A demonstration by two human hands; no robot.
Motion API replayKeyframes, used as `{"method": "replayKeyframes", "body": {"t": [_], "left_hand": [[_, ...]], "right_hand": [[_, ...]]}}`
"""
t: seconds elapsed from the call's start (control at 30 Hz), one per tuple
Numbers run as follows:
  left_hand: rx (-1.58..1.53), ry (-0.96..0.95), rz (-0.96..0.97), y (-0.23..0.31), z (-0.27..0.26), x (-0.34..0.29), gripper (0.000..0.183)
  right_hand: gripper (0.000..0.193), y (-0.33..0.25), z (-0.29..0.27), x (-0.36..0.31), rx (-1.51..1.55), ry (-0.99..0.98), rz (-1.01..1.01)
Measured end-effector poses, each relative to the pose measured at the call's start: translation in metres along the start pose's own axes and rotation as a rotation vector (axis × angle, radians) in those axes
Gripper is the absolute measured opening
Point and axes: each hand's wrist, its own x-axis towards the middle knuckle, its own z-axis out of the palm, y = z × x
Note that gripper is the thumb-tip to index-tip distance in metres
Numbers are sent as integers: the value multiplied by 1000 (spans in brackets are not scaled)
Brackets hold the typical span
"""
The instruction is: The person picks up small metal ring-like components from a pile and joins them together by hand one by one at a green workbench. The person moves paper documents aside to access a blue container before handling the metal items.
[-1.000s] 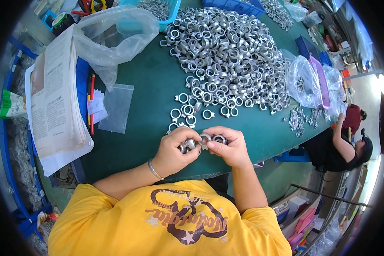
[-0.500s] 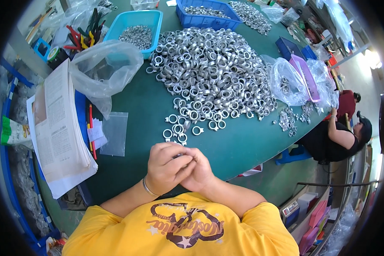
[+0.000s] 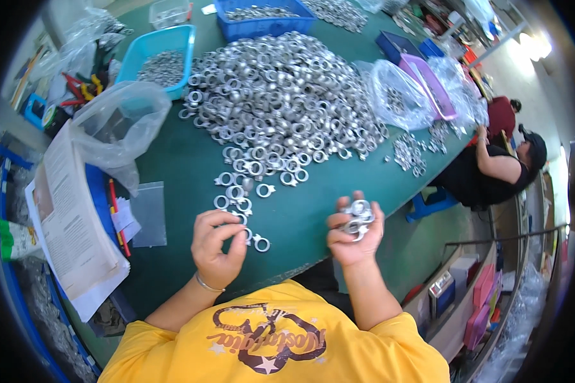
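Silver metal rings with small lugs lie in a large heap on the green table. Some loose rings trail from the heap toward me. My left hand is low over the near end of this trail, fingers curled, with thumb and forefinger pinching at a ring. Palm up, my right hand is off to the right above the table's near edge. Its fingers are curled round several metal rings, which rest in the palm.
Behind the heap stand a turquoise basin and a blue crate of small metal parts. A plastic bag and newspapers lie left. Small parts and a pink tray are right, near a seated person.
My hands, together before, are now apart: the left by the loose rings, the right out to the right with rings showing in it. The view has shifted, moving the table's contents leftward.
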Motion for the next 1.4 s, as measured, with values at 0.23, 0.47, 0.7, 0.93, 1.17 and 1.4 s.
{"method": "replayKeyframes", "body": {"t": [0.23, 0.47, 0.7, 0.93, 1.17, 1.4], "left_hand": [[-94, -33, -322, -14, 12, -12, 19], [375, -396, -566, -6, -7, 7, 80], [566, -684, -437, 6, -12, 16, 109], [535, -570, -391, -7, 21, 9, 93], [128, -484, -354, -11, 64, 6, 45], [-94, -387, -499, -13, 74, 11, 33]], "right_hand": [[28, -131, -90, -47, -47, 441, -591], [23, -170, -205, 46, -169, 801, -459], [21, -186, -309, 103, -324, 937, -452], [21, -224, -374, -2, -452, 1169, -568], [20, -218, -286, -62, -674, 1243, -154], [3, -88, -29, 2, -1920, 178, -1066]]}}
